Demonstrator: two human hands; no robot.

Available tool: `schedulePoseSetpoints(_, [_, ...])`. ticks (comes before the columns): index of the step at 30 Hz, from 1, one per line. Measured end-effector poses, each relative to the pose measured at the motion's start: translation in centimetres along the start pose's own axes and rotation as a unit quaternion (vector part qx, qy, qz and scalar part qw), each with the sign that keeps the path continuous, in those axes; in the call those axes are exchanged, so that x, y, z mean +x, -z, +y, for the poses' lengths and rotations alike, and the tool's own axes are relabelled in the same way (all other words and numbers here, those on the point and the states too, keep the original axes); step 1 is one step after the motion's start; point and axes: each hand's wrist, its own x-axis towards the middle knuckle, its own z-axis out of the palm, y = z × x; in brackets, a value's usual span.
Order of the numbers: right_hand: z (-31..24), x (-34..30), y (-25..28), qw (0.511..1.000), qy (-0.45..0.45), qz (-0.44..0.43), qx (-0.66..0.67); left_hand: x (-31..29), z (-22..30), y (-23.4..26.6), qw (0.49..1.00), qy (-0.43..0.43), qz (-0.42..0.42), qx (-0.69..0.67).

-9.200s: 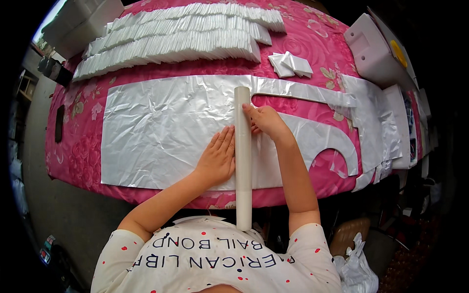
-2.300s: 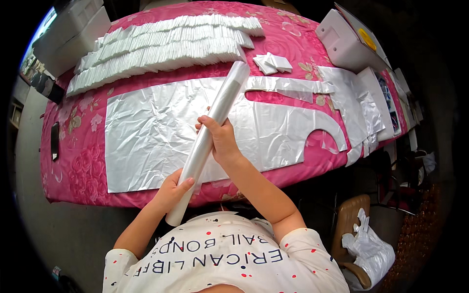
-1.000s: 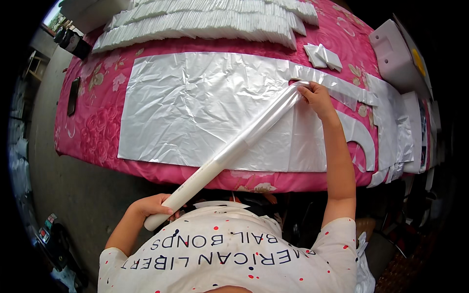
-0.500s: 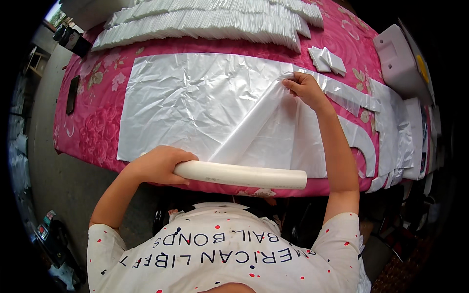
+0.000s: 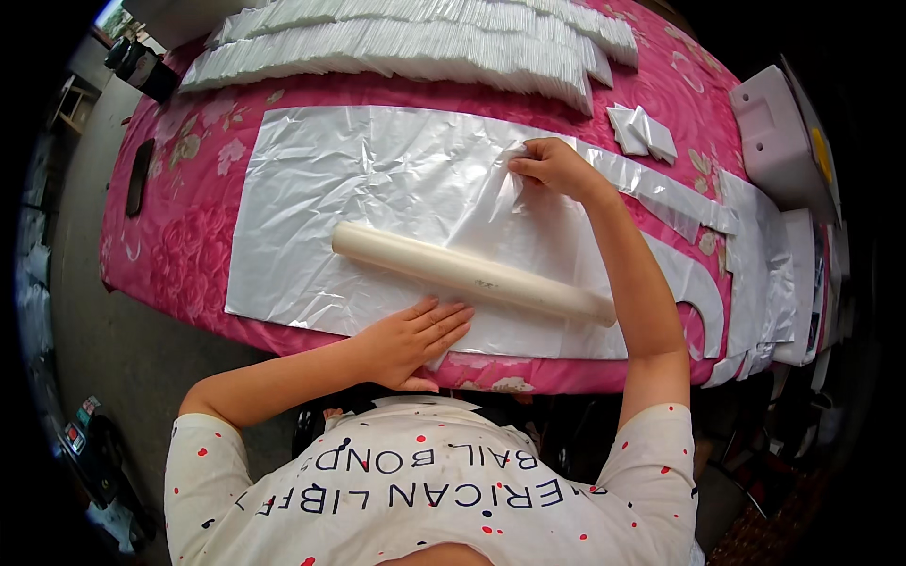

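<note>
The worktop (image 5: 189, 269), under a pink floral cloth, carries a silvery film sheet (image 5: 307, 193) lying broadly flat but creased. On the sheet rests a white tube (image 5: 453, 266), unwrapped over most of its visible length. Its long axis runs aslant, from the far left end down to the near right end, between the two hands.

The right hand (image 5: 550, 168) is beyond the tube, near the sheet's far edge, thumb and forefinger closed together on the film; a loose fold slopes from there toward the tube. The left hand (image 5: 415, 341) lies on the near side, flat and palm down across the sheet's near margin, fingers extended and gripping nothing. The left hand is the nearer: its fingertips stand just short of the tube's near side, while the right hand is well apart from it.

Obscured, in order of size: rows of folded packets (image 5: 396, 57) are cut off by the upper edge. The tube's right end meets the right forearm (image 5: 642, 274) in view; contact cannot be confirmed. Whether the loose fold is attached to the tube cannot be determined. The left palm's underside is hidden. Dark marks on the tube are too small to make out.
</note>
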Motion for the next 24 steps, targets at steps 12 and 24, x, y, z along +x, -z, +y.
schedulePoseSetpoints(12, [-4.2, -10.6, -6.5, 0.977, 0.129, 0.115, -0.126, -0.1, 2.1, -2.0, 0.998, 0.042, 0.022, 0.038])
schedulePoseSetpoints(24, [2.9, -15.5, -5.1, 0.878, 0.102, 0.326, -0.335, 0.2, 2.6, -1.7, 0.998, 0.039, 0.014, 0.045])
